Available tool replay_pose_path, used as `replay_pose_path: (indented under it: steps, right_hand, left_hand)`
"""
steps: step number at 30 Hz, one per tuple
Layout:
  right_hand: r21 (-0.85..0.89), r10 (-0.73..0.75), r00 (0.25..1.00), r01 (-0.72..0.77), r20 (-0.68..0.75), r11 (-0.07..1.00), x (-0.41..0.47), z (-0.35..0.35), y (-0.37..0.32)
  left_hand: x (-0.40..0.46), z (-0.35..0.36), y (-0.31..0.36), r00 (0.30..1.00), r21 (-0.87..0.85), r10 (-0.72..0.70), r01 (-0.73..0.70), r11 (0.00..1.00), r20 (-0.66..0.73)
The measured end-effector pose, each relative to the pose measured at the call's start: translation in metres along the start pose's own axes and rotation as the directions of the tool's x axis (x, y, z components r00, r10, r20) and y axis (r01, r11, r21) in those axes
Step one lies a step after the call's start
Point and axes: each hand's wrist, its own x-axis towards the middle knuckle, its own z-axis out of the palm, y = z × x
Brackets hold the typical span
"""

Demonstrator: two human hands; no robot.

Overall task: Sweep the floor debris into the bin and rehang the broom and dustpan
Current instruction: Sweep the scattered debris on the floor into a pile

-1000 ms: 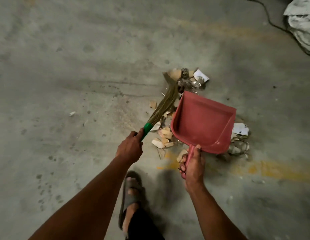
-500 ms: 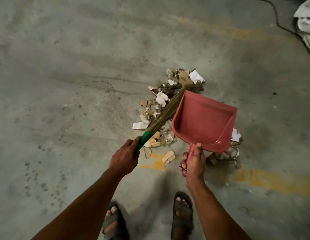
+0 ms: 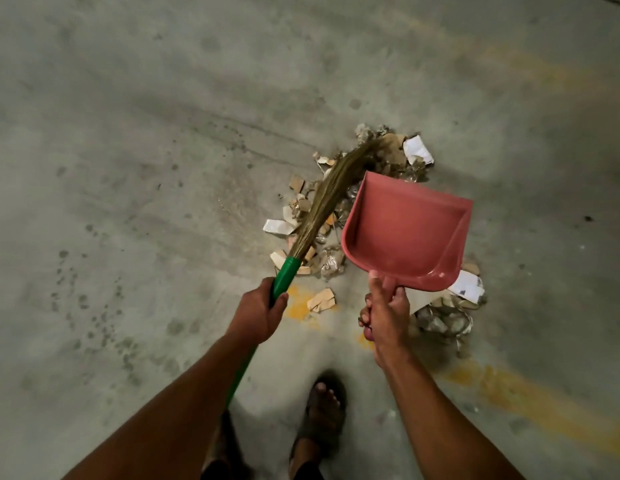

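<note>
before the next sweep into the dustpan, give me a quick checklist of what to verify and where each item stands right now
1. Left hand grips the broom by its green handle: ok.
2. Right hand holds the dustpan by its handle: ok.
3. Dustpan lip flat on the floor, facing the debris pile: not ok, the pan looks raised and tilted above the scraps.
4. Dustpan has room: ok, nothing shows inside it.
5. Bristles behind the debris: cannot tell, the tip lies in the far end of the pile, with scraps on both sides.
6. Bin within reach: cannot tell, none is in view.
</note>
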Motion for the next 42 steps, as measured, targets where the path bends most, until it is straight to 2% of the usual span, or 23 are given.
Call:
replay_pose_path:
  steps: [3, 7, 11, 13, 16, 19, 23, 26, 28, 32, 34, 39, 42]
  right_hand:
    - [0.040, 0.014, 0.998, -0.016, 0.055, 0.999, 0.003, 0.011, 0.009]
    - [0.008, -0.001, 1.000, 0.001, -0.012, 1.000, 0.020, 0.023, 0.011]
    - [0.200, 0.064, 0.997, -0.057, -0.032, 0.978, 0.042, 0.024, 0.000]
    - [0.256, 0.047, 0.998, -0.038, -0.030, 0.966, 0.050, 0.024, -0.007]
    - [0.263, 0.014, 1.000, -0.007, -0.026, 0.965, 0.052, 0.021, -0.009]
    - [0.225, 0.000, 1.000, 0.002, -0.011, 0.974, 0.049, 0.015, -0.004]
    - [0.126, 0.002, 0.999, -0.008, 0.048, 0.992, 0.035, 0.015, 0.006]
    - [0.065, -0.025, 0.999, 0.022, 0.046, 0.998, 0.026, 0.011, 0.009]
    - [0.007, -0.047, 0.998, 0.046, 0.034, 0.999, 0.022, 0.006, 0.007]
    - [-0.190, -0.101, 0.994, 0.091, -0.041, 0.978, 0.012, -0.020, -0.003]
    - [-0.259, -0.125, 0.991, 0.111, -0.040, 0.960, 0.005, -0.036, -0.006]
    - [-0.206, -0.099, 0.995, 0.097, 0.001, 0.974, -0.011, -0.072, -0.001]
    - [-0.193, -0.094, 0.995, 0.096, 0.021, 0.977, -0.018, -0.086, 0.005]
  left_hand:
    - [-0.011, 0.015, 0.022, 0.998, -0.082, -0.051, 0.054, 0.995, 0.036]
    - [-0.024, 0.029, 0.050, 0.998, -0.183, -0.024, 0.034, 0.983, 0.057]
    - [-0.028, 0.037, 0.060, 0.990, -0.199, 0.020, 0.008, 0.980, 0.139]
    - [-0.030, 0.038, 0.064, 0.979, -0.197, 0.056, -0.017, 0.980, 0.195]
    - [-0.030, 0.038, 0.067, 0.963, -0.217, 0.075, -0.018, 0.976, 0.260]
    - [-0.026, 0.035, 0.075, 0.950, -0.320, 0.080, 0.021, 0.947, 0.301]
    - [-0.017, 0.030, 0.096, 0.963, -0.394, 0.103, 0.003, 0.919, 0.248]
    - [-0.021, 0.029, 0.102, 0.968, -0.347, 0.158, -0.083, 0.934, 0.195]
    - [-0.029, 0.029, 0.098, 0.981, -0.299, 0.157, -0.117, 0.947, 0.111]
    - [-0.047, 0.029, 0.076, 0.996, -0.225, 0.087, -0.089, 0.970, -0.018]
    - [-0.056, 0.029, 0.062, 0.997, -0.216, 0.013, -0.029, 0.976, -0.074]
    - [-0.085, 0.025, 0.035, 0.966, -0.270, -0.232, 0.194, 0.943, -0.117]
    - [-0.101, 0.026, 0.023, 0.917, -0.343, -0.372, 0.307, 0.888, -0.142]
